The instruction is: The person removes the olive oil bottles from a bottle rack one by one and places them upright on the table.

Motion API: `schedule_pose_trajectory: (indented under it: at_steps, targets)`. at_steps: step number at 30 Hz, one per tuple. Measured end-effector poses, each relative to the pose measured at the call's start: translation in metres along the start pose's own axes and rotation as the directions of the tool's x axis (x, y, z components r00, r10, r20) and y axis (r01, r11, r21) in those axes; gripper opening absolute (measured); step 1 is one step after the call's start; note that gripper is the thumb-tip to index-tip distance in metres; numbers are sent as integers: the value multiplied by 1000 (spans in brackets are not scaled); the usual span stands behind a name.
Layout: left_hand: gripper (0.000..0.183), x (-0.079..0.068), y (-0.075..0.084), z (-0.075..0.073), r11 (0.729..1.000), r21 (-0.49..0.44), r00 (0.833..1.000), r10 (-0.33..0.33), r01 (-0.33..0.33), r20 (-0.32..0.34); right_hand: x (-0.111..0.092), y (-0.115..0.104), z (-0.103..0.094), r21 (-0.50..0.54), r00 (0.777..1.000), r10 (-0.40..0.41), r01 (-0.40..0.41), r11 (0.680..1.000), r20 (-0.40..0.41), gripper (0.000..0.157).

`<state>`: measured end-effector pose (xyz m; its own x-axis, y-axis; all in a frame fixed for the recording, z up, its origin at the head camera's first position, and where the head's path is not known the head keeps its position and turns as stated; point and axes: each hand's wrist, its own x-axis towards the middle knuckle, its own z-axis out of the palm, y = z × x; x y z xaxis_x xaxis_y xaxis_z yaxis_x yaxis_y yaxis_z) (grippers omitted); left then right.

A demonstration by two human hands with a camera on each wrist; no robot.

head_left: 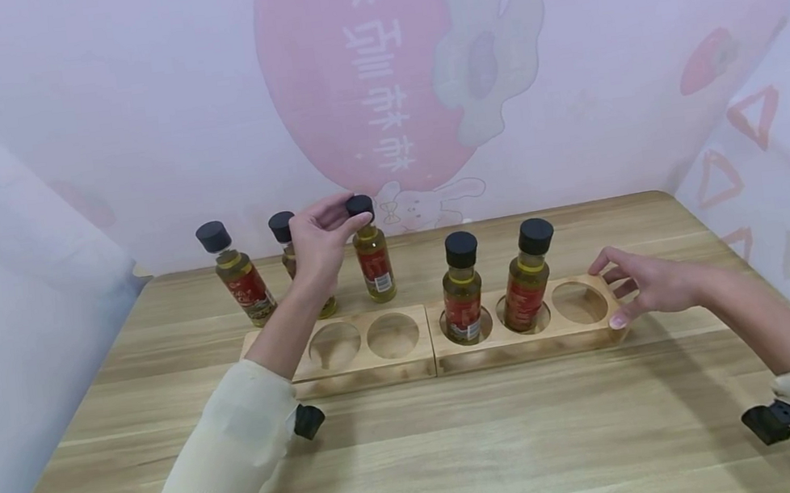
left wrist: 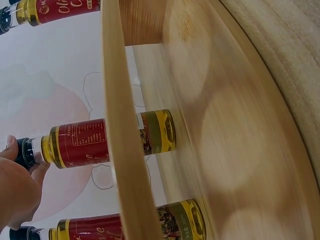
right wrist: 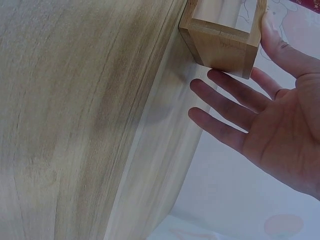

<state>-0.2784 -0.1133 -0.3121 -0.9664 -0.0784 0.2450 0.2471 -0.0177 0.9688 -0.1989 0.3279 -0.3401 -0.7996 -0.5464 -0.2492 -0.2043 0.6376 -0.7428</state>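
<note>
My left hand [head_left: 320, 243] pinches the black cap of an olive oil bottle [head_left: 376, 269] that stands upright behind the left wooden bottle rack [head_left: 364, 378]. In the left wrist view, thumb and fingers sit around that cap, and the bottle's red label [left wrist: 82, 142] shows past the rack's rail [left wrist: 120, 100]. At the far right, my right hand [head_left: 651, 282] holds the end of the right wooden bottle rack [head_left: 531, 350], thumb at the front corner and index finger behind. The right wrist view shows the other fingers spread below the rack's end panel [right wrist: 220, 47].
Two olive oil bottles stand in the right rack: one in the left hole [head_left: 462, 308], another in the middle hole [head_left: 525, 293]. Behind the left rack are another bottle [head_left: 246, 288] and one partly covered by my left hand [head_left: 283, 231]. A printed curtain [head_left: 191, 123] hangs behind the table [head_left: 462, 450].
</note>
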Motion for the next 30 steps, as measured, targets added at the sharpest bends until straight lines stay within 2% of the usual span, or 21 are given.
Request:
schedule_pose_trajectory:
  at_steps: [10,19,30]
  targets:
    - [46,2,-1,1,1000,1,1000,-2,2,8,0,-1,1,5,1000,8,-8,1000,-1,67]
    - [46,0,-1,4,999,48,1000,-10,11,-10,0,-2,0,21,1000,7,-7,1000,1,67]
    - [49,-3,-5,2,996,80,999,39,-40,16,-2,0,2,42,1000,1,-1,999,2,66]
